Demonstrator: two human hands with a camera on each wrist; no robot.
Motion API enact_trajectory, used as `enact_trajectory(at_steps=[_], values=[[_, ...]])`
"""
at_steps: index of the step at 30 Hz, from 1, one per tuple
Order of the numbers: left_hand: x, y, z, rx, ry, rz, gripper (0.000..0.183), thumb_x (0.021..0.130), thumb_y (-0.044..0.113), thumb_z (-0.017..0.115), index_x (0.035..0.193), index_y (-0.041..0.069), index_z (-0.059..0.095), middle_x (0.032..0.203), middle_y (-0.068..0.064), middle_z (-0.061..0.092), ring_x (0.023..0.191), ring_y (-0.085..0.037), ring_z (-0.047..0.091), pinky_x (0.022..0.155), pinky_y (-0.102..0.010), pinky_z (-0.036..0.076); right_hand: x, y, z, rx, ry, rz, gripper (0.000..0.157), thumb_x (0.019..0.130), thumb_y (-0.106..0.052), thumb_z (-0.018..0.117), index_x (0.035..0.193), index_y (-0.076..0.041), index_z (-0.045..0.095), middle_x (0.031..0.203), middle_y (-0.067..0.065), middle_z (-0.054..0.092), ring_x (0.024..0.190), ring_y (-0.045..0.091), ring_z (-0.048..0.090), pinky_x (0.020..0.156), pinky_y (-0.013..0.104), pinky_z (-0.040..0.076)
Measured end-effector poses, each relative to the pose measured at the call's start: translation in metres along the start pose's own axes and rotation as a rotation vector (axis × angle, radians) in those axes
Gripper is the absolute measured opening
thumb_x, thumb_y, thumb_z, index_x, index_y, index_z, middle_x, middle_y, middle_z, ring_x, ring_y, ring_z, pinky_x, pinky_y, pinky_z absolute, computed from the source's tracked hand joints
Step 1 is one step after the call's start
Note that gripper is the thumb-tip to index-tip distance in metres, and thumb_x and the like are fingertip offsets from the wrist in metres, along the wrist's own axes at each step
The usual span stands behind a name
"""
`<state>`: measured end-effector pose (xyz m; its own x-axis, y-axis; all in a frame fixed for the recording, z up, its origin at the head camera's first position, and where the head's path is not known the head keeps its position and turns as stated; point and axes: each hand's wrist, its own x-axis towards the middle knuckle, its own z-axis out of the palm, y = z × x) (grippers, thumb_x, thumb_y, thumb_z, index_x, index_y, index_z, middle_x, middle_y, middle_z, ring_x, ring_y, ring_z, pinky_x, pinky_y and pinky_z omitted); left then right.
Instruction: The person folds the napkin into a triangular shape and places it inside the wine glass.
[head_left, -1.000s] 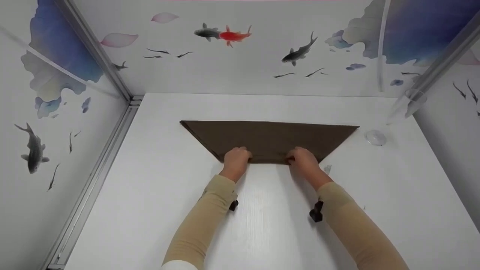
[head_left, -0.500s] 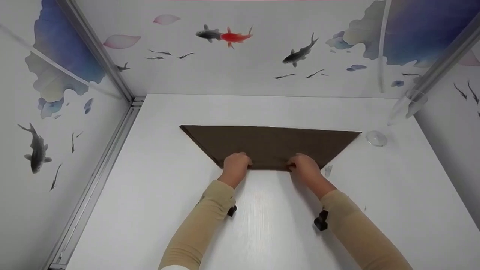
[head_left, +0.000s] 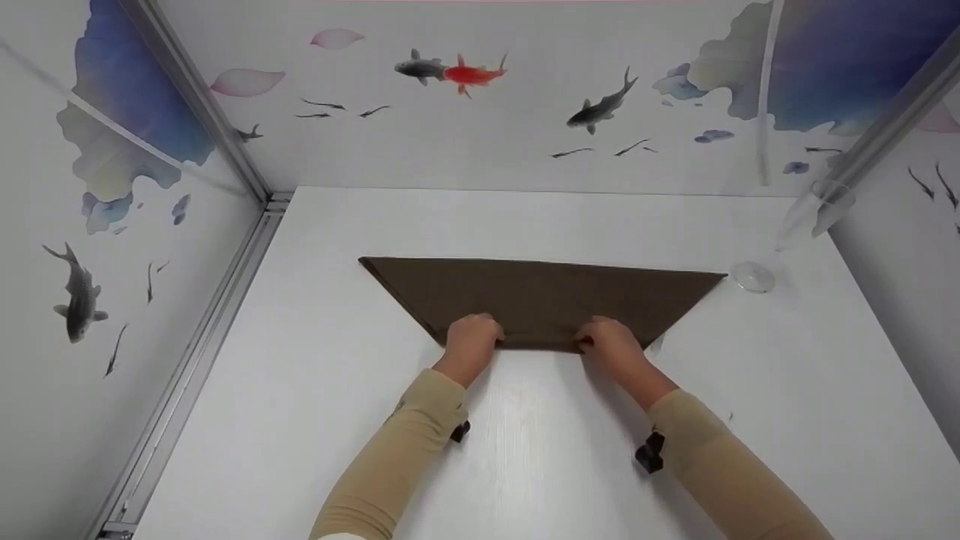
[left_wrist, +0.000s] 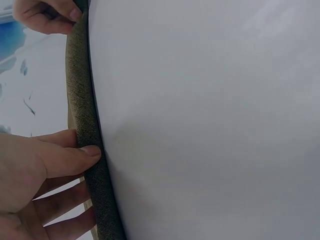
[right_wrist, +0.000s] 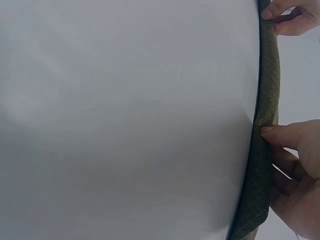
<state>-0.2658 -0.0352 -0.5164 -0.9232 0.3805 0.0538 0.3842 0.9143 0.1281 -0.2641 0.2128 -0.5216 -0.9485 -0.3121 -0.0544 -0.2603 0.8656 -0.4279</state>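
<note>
A folded brown cloth lies on the white table as a trapezoid, long edge at the back and short edge toward me. My left hand pinches the near edge left of its middle. In the left wrist view the thumb lies on the rounded, thick fold and the fingers go behind it. My right hand pinches the same edge farther right, its thumb pressed on the fold in the right wrist view. The cloth's right tip reaches close to a clear round disc.
A clear plastic cup is at the back right corner. A small transparent scrap lies beside the cloth's right slanted edge. Walls printed with fish and metal rails enclose the table.
Both hands have drawn the cloth a short way toward me across the table, holding the same edge throughout. Its right tip has come nearer the clear disc.
</note>
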Motion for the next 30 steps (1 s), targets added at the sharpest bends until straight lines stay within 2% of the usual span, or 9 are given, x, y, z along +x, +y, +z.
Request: enact_trajectory(at_steps=[5, 11, 20, 23, 25, 30], values=[[-0.006, 0.002, -0.001, 0.001, -0.021, 0.007, 0.023, 0.088, 0.000, 0.069, 0.098, 0.018, 0.079, 0.100, 0.000, 0.071, 0.093, -0.018, 0.066, 0.078, -0.028, 0.054, -0.003, 0.000, 0.001, -0.010, -0.016, -0.007, 0.014, 0.086, 0.004, 0.069, 0.099, 0.001, 0.075, 0.094, 0.011, 0.064, 0.096, 0.031, 0.063, 0.084, 0.042, 0.053], [-0.010, 0.001, 0.000, 0.018, -0.008, 0.016, 0.024, 0.087, 0.000, 0.069, 0.098, 0.018, 0.079, 0.097, 0.001, 0.071, 0.091, -0.017, 0.067, 0.079, -0.027, 0.054, -0.009, -0.002, 0.002, -0.021, -0.027, -0.022, 0.016, 0.086, 0.003, 0.070, 0.101, 0.002, 0.074, 0.103, 0.015, 0.066, 0.105, 0.034, 0.062, 0.090, 0.046, 0.050], [-0.014, 0.002, -0.001, 0.007, 0.003, 0.015, 0.022, 0.087, 0.000, 0.069, 0.097, 0.017, 0.080, 0.097, 0.001, 0.072, 0.090, -0.016, 0.067, 0.079, -0.027, 0.053, -0.020, -0.009, -0.001, -0.115, -0.050, -0.074, 0.021, 0.086, 0.005, 0.069, 0.106, 0.003, 0.074, 0.122, 0.025, 0.061, 0.114, 0.039, 0.058, 0.094, 0.048, 0.048], [-0.014, 0.003, -0.001, 0.017, 0.008, 0.015, 0.023, 0.086, 0.000, 0.070, 0.097, 0.017, 0.079, 0.096, 0.001, 0.071, 0.090, -0.016, 0.067, 0.078, -0.027, 0.053, -0.023, -0.010, -0.002, -0.149, -0.050, -0.098, 0.024, 0.085, 0.007, 0.069, 0.109, 0.003, 0.072, 0.121, 0.026, 0.060, 0.113, 0.040, 0.057, 0.092, 0.048, 0.049], [-0.015, 0.003, -0.001, 0.019, 0.006, 0.011, 0.023, 0.086, 0.000, 0.070, 0.098, 0.018, 0.079, 0.096, 0.001, 0.071, 0.090, -0.016, 0.067, 0.078, -0.027, 0.054, -0.025, -0.010, -0.001, -0.162, -0.037, -0.124, 0.026, 0.084, 0.010, 0.068, 0.110, 0.004, 0.072, 0.114, 0.024, 0.061, 0.108, 0.038, 0.059, 0.088, 0.045, 0.051], [-0.015, 0.002, 0.000, 0.013, 0.005, 0.013, 0.023, 0.087, 0.000, 0.070, 0.097, 0.018, 0.079, 0.096, 0.001, 0.071, 0.090, -0.016, 0.067, 0.077, -0.026, 0.054, -0.030, -0.009, 0.003, -0.183, 0.045, -0.180, 0.027, 0.081, 0.014, 0.070, 0.107, 0.005, 0.072, 0.100, 0.017, 0.061, 0.096, 0.032, 0.061, 0.080, 0.039, 0.053]])
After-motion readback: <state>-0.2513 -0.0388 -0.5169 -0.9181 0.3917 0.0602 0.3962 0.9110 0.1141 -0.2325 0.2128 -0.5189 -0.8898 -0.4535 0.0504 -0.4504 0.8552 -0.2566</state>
